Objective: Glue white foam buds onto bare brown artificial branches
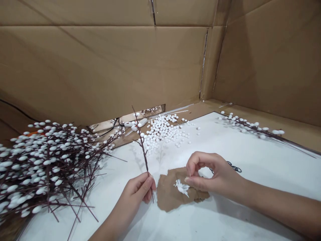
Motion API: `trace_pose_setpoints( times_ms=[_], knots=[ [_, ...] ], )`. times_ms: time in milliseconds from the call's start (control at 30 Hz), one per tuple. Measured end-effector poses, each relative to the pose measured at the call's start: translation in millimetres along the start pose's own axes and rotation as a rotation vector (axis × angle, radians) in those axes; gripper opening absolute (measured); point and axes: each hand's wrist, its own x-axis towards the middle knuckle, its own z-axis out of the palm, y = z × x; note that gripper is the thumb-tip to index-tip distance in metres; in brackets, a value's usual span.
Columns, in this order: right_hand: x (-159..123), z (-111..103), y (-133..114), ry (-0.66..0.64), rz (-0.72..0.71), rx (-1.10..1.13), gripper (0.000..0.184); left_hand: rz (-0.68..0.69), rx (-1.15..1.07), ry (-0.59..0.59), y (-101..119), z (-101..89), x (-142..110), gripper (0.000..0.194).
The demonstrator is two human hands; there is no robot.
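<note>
Well — left hand point(139, 190) pinches budded twig point(142, 150), near-upright, at 6 o'clock; right hand point(213, 174) curls above torn cardboard scrap point(173, 192), thumb and forefinger close — pinching anything, cannot tell. White beads point(163, 130) at 12 o'clock.

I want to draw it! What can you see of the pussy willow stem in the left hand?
The pussy willow stem is thin, dark reddish-brown, with a few round white foam-looking buds near its tip and a thin side twig. It stands tilted, its lower end pinched in the left hand.
</note>
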Motion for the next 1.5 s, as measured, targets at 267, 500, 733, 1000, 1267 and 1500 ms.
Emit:
trace_pose_setpoints(
  times_ms=[267,500,733,1000,1267,1500],
  knots=[
    [1.4,0.7,0.7,-0.008,0.013,-0.011,0.013,-0.008,-0.001,-0.013,-1.4,-0.8,-1.0,0.035],
    [0.5,1.7,2.7,-0.011,0.064,-0.007,0.017,0.004,-0.003,-0.021,-2.1,-0.4,-0.3,0.035],
    [1.4,1.6,1.9,-0.022,0.068,0.002,0.013,0.0,0.003,-0.022,-2.4,-1.1,0.0,0.036],
    [1.7,2.6,1.9,-0.022,0.083,-0.001,0.014,0.001,0.005,-0.028,-2.9,-1.2,-1.2,0.036],
    [0.5,1.6,2.2,-0.022,0.088,-0.023,0.012,-0.001,0.0,-0.028,-2.3,-0.1,-0.2,0.036],
    [1.2,3.0,4.7,-0.029,0.094,-0.055,0.013,0.008,-0.003,-0.026,-2.4,-0.3,-0.5,0.036]
  ],
)
